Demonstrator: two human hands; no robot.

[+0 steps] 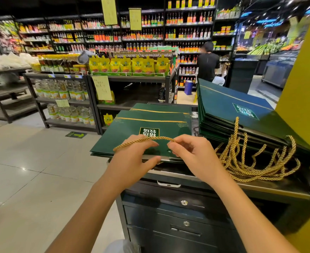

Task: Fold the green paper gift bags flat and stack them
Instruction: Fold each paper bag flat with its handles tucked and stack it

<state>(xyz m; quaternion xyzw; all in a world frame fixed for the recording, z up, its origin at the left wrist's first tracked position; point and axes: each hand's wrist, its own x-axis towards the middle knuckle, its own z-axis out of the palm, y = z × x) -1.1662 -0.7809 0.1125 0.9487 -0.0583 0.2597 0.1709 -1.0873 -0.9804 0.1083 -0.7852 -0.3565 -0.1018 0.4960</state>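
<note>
Flat dark-green paper gift bag (132, 125) tops a small pile on the black cabinet surface (260, 189). Right hand (194, 157) fingers pinch its gold twisted cord handle (145, 140); left hand (130, 159) fingers apparently grip its near edge. Taller folded stack (232, 108) lies alongside — stacking appears well advanced.

Flat green bag (132, 131), gold handle (145, 139) lifted, stack (232, 110) beside
</note>
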